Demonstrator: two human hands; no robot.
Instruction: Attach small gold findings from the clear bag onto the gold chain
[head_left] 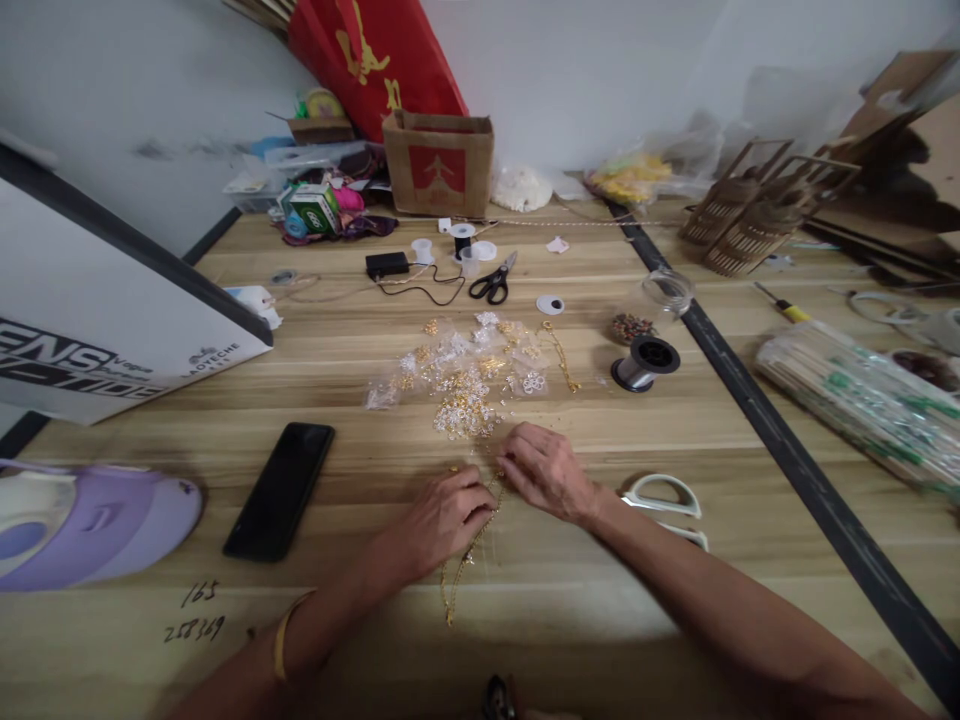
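Note:
My left hand (448, 515) is closed in a pinch on a thin gold chain (450, 605), whose lower part trails on the wooden table in a loop below the fingers. Facing it, my right hand (546, 470) has its fingertips pressed together at the chain's upper end; any tiny part between them is too small to make out. Just beyond both hands lies a heap of small gold and clear beads (466, 405), with little plastic bags of silver and gold findings behind it. A second gold chain (559, 355) rests to the right of the bags.
White-handled scissors (661, 495) lie partly behind my right forearm. A wire spool (645, 363) and a jar of beads (634, 328) stand farther right. Black scissors (491, 285) lie at the back, a phone (280, 490) and a purple device (105, 525) at left. Pliers (497, 697) show at the bottom edge.

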